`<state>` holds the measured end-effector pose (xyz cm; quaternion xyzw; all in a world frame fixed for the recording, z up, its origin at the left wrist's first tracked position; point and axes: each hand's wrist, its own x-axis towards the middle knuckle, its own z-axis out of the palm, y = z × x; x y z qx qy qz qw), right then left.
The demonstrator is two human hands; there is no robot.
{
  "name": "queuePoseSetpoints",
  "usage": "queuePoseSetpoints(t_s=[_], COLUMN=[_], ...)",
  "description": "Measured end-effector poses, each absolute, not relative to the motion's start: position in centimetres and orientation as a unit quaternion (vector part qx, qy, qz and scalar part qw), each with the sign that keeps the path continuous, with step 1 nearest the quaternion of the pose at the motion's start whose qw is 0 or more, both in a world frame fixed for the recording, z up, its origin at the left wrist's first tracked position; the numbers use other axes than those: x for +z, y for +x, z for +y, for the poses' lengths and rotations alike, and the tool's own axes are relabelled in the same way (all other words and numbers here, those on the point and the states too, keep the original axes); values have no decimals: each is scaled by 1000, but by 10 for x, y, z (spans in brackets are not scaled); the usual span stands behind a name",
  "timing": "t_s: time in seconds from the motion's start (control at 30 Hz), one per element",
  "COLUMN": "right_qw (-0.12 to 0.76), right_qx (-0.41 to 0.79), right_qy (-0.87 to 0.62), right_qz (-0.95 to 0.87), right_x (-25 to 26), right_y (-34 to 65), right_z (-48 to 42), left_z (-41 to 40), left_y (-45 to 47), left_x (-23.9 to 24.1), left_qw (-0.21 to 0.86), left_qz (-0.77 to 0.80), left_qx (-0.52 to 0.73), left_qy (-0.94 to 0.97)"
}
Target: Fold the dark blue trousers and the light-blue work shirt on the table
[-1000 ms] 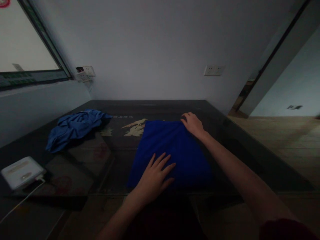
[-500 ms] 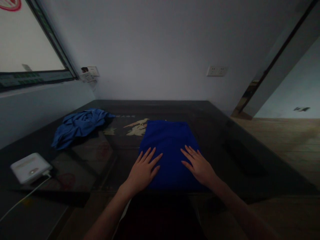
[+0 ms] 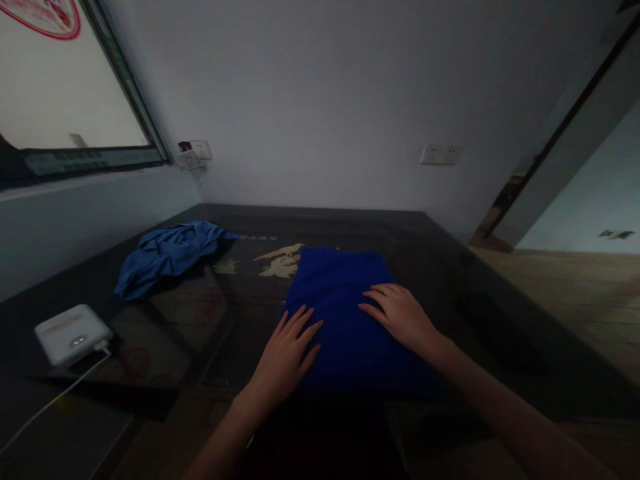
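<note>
A bright blue folded cloth (image 3: 340, 333) lies flat on the dark table in front of me; whether it is a garment I cannot tell. My left hand (image 3: 285, 350) rests on its left side with the fingers spread. On the cloth's right side is my right hand (image 3: 400, 313), its fingers stretched out and slightly bent toward the middle. Neither hand grips the fabric.
A crumpled blue cloth (image 3: 173, 257) lies at the table's back left. Nearer on that side sits a white box-like device (image 3: 73, 337) with a white cable (image 3: 57, 400). A dark flat object (image 3: 500, 333) lies to the right on the table (image 3: 320, 220).
My right hand has shifted slightly up the cloth, its fingers now closer together and more bent. The left hand stays on the left side. The view has tilted a little.
</note>
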<state>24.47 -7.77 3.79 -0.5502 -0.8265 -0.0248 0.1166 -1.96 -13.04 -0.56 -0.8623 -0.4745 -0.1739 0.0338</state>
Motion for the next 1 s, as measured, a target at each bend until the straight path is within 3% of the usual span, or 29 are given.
queuePoseSetpoints(t_s=[0.17,0.43,0.67,1.0], right_qw=[149,109,136,186], right_qx=[-21,38,39,-18], right_qy=[-485,-604,-632,-609], right_qz=[-862,-789,-762,-771], right_x=[81,39,3,18], right_y=[170,94,87,87], right_z=[1,120,143,156], left_z=[-142,-145,-152,-156], left_y=[-24,-18,-11,-13], left_x=[-8,-14,-15,-17], left_qw=[38,103,70,44], left_qz=[-479,-469,-426,-424], left_qx=[-180,-153,-128,-136], left_qy=[-859,-864,-893,-894])
